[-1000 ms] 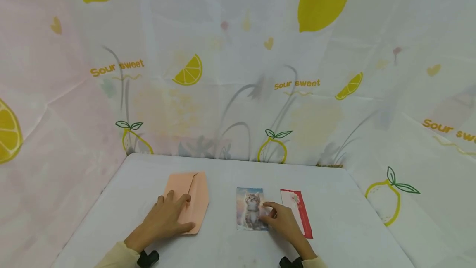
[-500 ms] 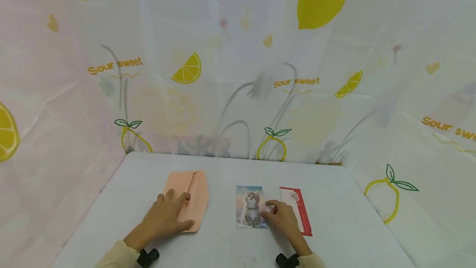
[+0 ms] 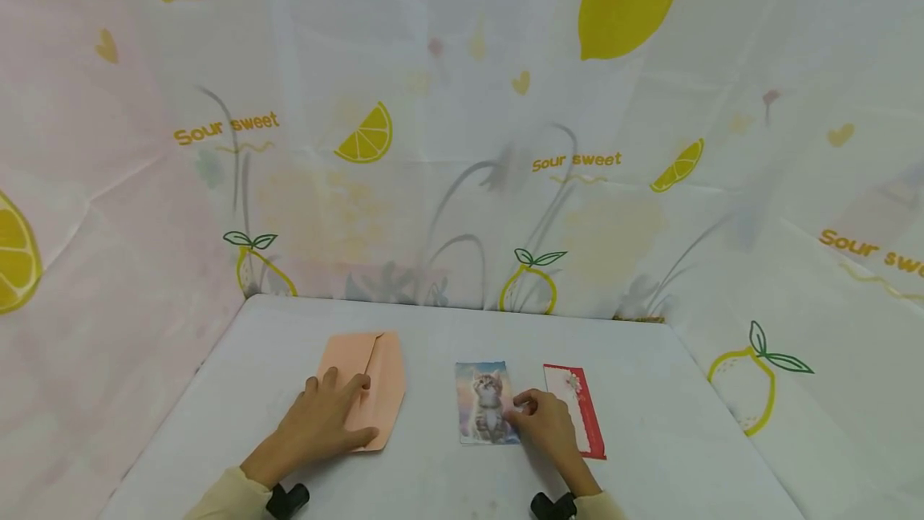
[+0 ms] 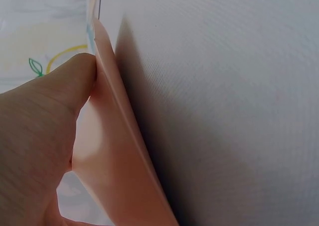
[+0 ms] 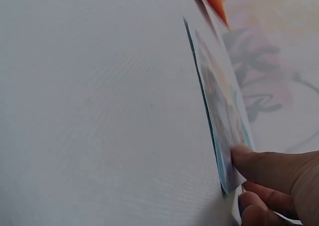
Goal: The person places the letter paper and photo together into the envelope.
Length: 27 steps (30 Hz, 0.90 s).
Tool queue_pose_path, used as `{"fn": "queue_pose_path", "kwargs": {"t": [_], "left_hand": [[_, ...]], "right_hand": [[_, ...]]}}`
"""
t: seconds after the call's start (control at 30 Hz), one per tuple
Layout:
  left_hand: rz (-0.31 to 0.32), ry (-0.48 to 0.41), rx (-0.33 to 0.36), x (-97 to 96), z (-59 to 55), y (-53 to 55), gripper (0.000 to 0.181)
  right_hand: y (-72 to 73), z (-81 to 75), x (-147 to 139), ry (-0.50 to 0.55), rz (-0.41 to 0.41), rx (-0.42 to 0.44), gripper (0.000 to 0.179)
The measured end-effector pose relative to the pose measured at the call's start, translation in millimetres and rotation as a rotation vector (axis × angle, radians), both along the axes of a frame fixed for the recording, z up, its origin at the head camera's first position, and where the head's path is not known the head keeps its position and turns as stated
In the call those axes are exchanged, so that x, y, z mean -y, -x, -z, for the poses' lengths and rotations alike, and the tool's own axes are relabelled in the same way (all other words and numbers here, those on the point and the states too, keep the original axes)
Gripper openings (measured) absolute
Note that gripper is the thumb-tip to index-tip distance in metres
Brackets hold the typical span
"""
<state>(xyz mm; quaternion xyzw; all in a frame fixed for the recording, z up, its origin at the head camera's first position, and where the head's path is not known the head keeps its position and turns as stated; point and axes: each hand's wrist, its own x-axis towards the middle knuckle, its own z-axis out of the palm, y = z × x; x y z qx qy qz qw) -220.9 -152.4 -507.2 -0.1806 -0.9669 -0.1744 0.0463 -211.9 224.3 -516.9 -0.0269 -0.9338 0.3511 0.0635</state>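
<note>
Though askew, kitten card lengthwise forward

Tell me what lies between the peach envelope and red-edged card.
The kitten card, its right edge pinched by the right hand; the head view shows it.

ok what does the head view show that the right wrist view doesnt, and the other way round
Only the head view shows the red-edged card and the "Sour sweet" lettering. Only the right wrist view shows the kitten card from low at its side, with a dark line along one edge. Both show that card, the right hand gripping it, the white table and the patterned backdrop.
</note>
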Motion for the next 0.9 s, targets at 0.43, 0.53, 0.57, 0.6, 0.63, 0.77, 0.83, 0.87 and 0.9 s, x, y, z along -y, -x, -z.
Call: {"fn": "queue_pose_path", "kwargs": {"t": [0.43, 0.53, 0.57, 0.6, 0.63, 0.77, 0.83, 0.87, 0.9], "left_hand": [[-0.011, -0.002, -0.023, 0.8, 4.9, 2.0, 0.066], [-0.006, -0.005, -0.023, 1.1, 3.5, 1.5, 0.067], [-0.005, -0.005, -0.023, 1.1, 3.0, 1.3, 0.067], [-0.005, -0.005, -0.020, 1.1, 2.9, 1.2, 0.067], [-0.004, -0.004, -0.019, 1.1, 2.8, 1.2, 0.067], [-0.002, -0.003, -0.021, 0.8, 3.2, 1.6, 0.066], [0.000, -0.004, -0.023, 0.7, 3.9, 2.0, 0.066], [0.001, -0.005, -0.023, 0.6, 3.9, 2.0, 0.066], [0.003, -0.006, -0.020, 0.5, 4.5, 2.3, 0.066]], "right_hand": [[-0.9, -3.2, -0.4, 0.047, 0.007, 0.016, 0.016], [0.3, -2.6, -2.9, 0.091, 0.011, 0.030, 0.016], [0.6, -2.4, -3.7, 0.101, 0.011, 0.034, 0.015], [0.8, -2.2, -4.5, 0.109, 0.011, 0.041, 0.015], [1.1, -1.8, -5.2, 0.121, 0.014, 0.054, 0.015], [1.6, -2.4, -6.8, 0.178, 0.026, 0.107, 0.014], [1.5, -3.9, -6.8, 0.225, 0.037, 0.139, 0.015], [1.3, -5.2, -6.8, 0.247, 0.042, 0.151, 0.016], [1.0, -6.0, -6.9, 0.267, 0.045, 0.159, 0.017]]}}
